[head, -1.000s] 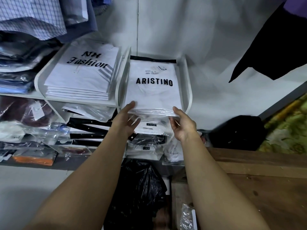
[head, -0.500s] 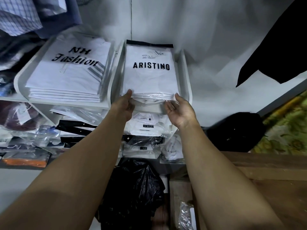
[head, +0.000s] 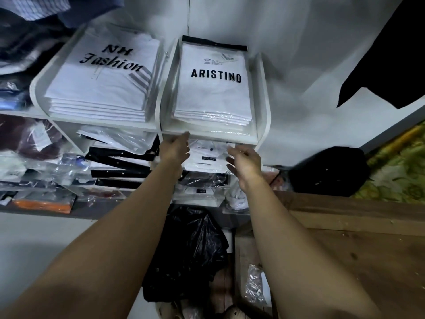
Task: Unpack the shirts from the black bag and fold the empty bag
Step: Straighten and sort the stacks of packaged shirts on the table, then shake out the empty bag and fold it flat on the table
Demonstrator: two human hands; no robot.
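ARISTINO shirts (head: 213, 97) were stacked in the top right compartment of the white shelf (head: 265, 104) – black bag (head: 190, 249) slumped on the floor below; left hand (head: 175, 148) was seen at the shelf edge, grip not discernible – right hand (head: 245, 161) loosely curled, empty

The shirts (head: 213, 97) are a neat stack of white folded ones, each in a clear plastic sleeve. The top sleeve reads ARISTINO in black and has a black strip along its far edge. The stack lies flat in the right compartment of the top shelf (head: 213, 137), set back a little from the near edge. The bag (head: 190, 249) is black glossy plastic, crumpled and slumped low down, nearer than the shelf and below it. Whether anything is in it cannot be told.
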